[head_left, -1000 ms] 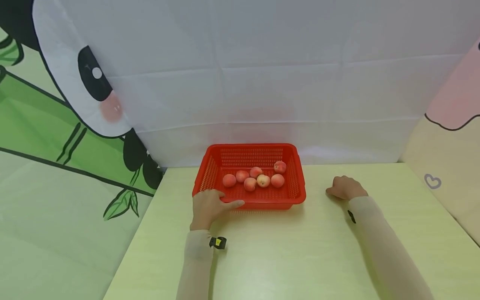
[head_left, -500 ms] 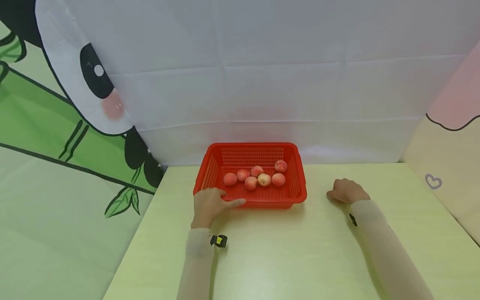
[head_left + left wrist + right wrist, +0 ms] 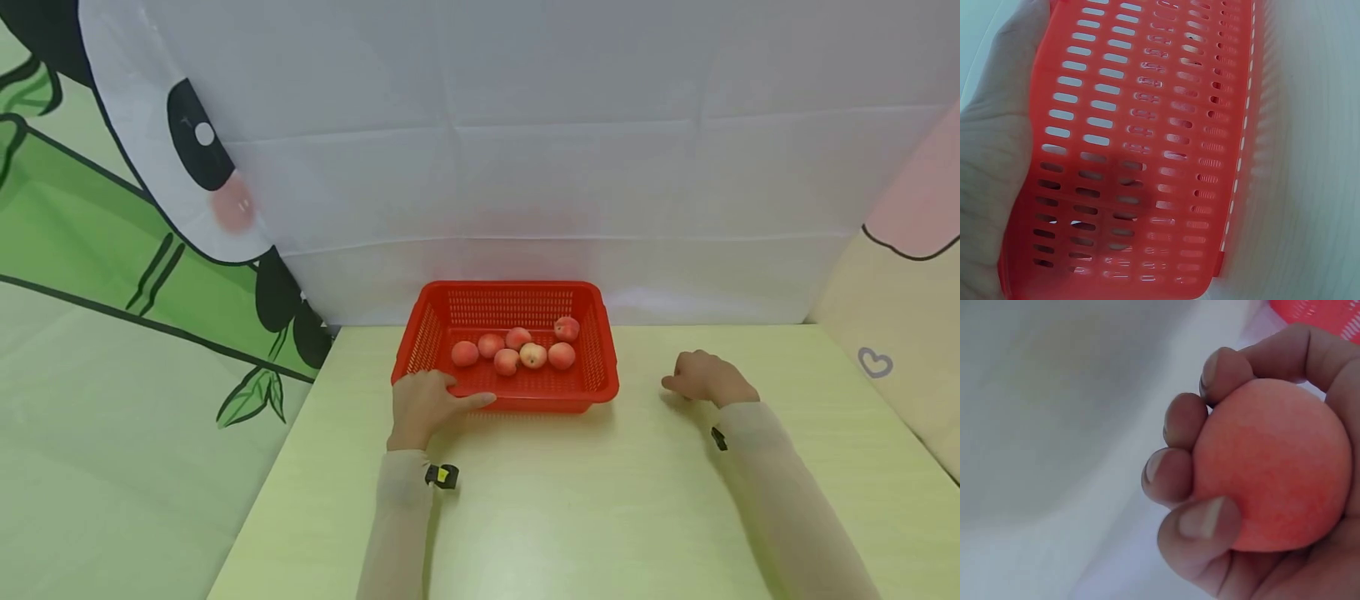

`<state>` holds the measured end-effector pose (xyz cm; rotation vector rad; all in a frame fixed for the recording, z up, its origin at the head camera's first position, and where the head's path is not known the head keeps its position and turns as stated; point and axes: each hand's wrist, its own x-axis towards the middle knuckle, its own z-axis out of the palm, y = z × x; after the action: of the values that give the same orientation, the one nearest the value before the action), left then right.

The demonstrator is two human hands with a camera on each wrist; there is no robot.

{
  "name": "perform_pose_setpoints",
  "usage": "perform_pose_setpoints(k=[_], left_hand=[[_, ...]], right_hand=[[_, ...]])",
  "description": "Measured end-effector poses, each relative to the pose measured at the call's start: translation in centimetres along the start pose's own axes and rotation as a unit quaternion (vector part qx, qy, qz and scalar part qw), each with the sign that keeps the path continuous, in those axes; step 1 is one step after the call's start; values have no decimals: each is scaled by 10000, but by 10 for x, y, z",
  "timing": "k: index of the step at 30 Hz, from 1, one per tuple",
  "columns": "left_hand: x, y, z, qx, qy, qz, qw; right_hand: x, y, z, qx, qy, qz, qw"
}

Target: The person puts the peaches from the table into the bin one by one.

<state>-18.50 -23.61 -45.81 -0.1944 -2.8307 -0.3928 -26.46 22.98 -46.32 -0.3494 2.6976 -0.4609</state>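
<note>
A red plastic basket with slotted walls stands at the back of the table. Its near left corner is gripped by my left hand, the thumb stretched along the front rim. From the left wrist, the basket's perforated wall fills much of the view beside the palm. My right hand is low over the table to the right of the basket. In the right wrist view its fingers and thumb curl round a peach, which the hand hides from the head camera.
Several peaches lie together inside the basket, mostly red with one paler yellow. A pale wood-grain table carries everything. Behind it hangs a white cloth backdrop with cartoon prints, close to the basket's far side.
The head view has shifted slightly. My right hand has moved a little to the right and turned somewhat, while my left hand keeps its grip on the basket.
</note>
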Motion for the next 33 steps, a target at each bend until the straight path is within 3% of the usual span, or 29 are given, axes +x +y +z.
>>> perform_pose_setpoints(k=[8, 18, 25, 30, 33], left_hand=[[-2, 0, -3, 66, -184, -79, 9998], [3, 1, -3, 37, -100, -18, 9999], [1, -1, -3, 37, -163, -91, 9998], [0, -1, -1, -7, -241, -131, 9996], [0, -1, 0, -37, -227, -132, 9996]], right_hand=[[-24, -51, -33, -225, 852, -591, 9944], [-47, -123, -57, -511, 1939, -1402, 9696], [-39, -158, -62, -738, 2792, -2177, 9323], [-36, -179, -71, -640, 3370, -2990, 8905], [-34, -193, -79, -539, 3466, -3511, 8682]])
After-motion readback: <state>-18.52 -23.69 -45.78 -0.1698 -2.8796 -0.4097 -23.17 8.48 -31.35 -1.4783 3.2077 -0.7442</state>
